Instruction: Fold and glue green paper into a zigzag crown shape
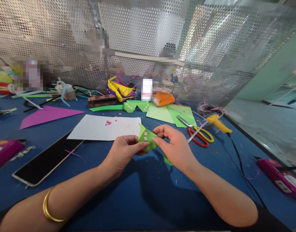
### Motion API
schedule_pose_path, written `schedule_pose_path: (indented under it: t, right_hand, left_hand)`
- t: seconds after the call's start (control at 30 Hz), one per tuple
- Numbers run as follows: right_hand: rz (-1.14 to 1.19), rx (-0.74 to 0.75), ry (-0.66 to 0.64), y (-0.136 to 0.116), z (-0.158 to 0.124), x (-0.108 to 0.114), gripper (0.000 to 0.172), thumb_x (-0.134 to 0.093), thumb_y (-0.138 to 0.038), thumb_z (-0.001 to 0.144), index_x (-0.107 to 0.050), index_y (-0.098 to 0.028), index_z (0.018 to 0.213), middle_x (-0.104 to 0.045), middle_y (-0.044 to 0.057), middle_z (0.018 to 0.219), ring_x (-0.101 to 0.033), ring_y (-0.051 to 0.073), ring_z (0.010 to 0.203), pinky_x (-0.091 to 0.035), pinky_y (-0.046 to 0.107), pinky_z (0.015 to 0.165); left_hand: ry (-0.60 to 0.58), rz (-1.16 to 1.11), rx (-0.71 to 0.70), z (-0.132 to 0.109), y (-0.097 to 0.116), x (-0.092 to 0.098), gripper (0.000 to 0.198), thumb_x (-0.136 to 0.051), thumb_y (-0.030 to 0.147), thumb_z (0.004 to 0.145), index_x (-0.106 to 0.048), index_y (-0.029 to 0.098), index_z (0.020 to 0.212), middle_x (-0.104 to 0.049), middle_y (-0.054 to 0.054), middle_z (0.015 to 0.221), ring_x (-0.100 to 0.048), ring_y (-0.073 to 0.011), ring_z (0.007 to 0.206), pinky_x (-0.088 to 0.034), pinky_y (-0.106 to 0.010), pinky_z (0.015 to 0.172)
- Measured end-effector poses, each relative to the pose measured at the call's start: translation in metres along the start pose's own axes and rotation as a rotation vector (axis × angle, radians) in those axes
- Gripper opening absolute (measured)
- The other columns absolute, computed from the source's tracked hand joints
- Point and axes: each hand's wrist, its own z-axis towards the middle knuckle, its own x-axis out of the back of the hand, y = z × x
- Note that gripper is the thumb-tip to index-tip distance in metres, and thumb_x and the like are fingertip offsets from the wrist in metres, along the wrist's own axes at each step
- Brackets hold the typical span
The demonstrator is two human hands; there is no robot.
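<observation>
Between both hands, above the blue table, is a piece of green paper [148,140] with small pale squares stuck on it. Thumb and fingers of my left hand [125,149] pinch its left side. My right hand [175,145] grips the right side, and a green strip hangs below that palm. Behind lies a white sheet [95,127] with small pink paper bits on it. Farther back rest green paper glasses [136,106] with a long temple strip and pale squares. Scissors [198,133] with red and yellow handles lie right of my right hand.
A yellow glue gun [219,123] with a black cord lies to the right. Magenta power strips [280,177] sit at both sides. A dark phone-like slab [49,158], purple paper [51,116] and light green sheets [161,112] are around. Perforated metal [138,29] stands behind.
</observation>
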Motion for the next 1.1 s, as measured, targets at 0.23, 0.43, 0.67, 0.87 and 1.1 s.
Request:
schedule_pose_path:
  t: [0.23, 0.43, 0.67, 0.87, 1.1]
  right_hand:
    - [-0.031, 0.015, 0.002, -0.0001, -0.0037, -0.001, 0.008, -0.059, -0.02, 0.081, -0.061, -0.02, 0.089, -0.069, 0.001, 0.081, -0.064, 0.017, 0.077, -0.049, 0.034, 0.074]
    - [-0.019, -0.004, 0.019, -0.0009, -0.0019, 0.0006, 0.008, -0.059, -0.021, 0.081, -0.061, -0.02, 0.089, -0.068, 0.001, 0.078, -0.063, 0.017, 0.075, -0.048, 0.032, 0.071]
    - [0.006, 0.001, 0.035, 0.0026, -0.0003, 0.0033, 0.009, -0.06, -0.022, 0.081, -0.061, -0.02, 0.089, -0.067, 0.0, 0.078, -0.062, 0.016, 0.074, -0.048, 0.033, 0.072]
    - [-0.011, 0.002, 0.043, 0.0039, -0.0003, 0.0031, 0.009, -0.06, -0.022, 0.081, -0.062, -0.02, 0.089, -0.067, 0.001, 0.079, -0.062, 0.016, 0.074, -0.048, 0.033, 0.071]
    - [-0.003, 0.003, 0.047, 0.0035, 0.0002, 0.0026, 0.01, -0.06, -0.024, 0.081, -0.061, -0.02, 0.09, -0.068, 0.001, 0.078, -0.063, 0.017, 0.072, -0.049, 0.032, 0.07]
  left_hand:
    - [0.035, 0.018, 0.021, -0.0009, 0.004, -0.0016, 0.024, -0.081, 0.036, 0.063, -0.075, 0.015, 0.07, -0.071, -0.004, 0.065, -0.064, -0.0149, 0.062, -0.052, -0.026, 0.065]
    - [0.016, -0.017, 0.036, 0.0004, 0.0028, -0.0004, 0.028, -0.083, 0.041, 0.062, -0.074, 0.015, 0.069, -0.071, -0.004, 0.066, -0.066, -0.0152, 0.064, -0.051, -0.025, 0.067]
    - [-0.067, -0.042, 0.01, 0.0017, 0.001, 0.002, 0.025, -0.08, 0.039, 0.068, -0.075, 0.016, 0.078, -0.073, -0.003, 0.075, -0.068, -0.0156, 0.072, -0.051, -0.025, 0.071]
    - [-0.038, -0.025, 0.02, -0.0001, 0.0019, 0.0004, 0.025, -0.083, 0.037, 0.062, -0.073, 0.016, 0.073, -0.07, -0.002, 0.072, -0.066, -0.0158, 0.071, -0.051, -0.026, 0.073]
    - [-0.045, -0.033, 0.022, 0.0, 0.0026, 0.0004, 0.028, -0.084, 0.038, 0.061, -0.074, 0.016, 0.076, -0.071, -0.003, 0.074, -0.067, -0.0162, 0.072, -0.051, -0.027, 0.072]
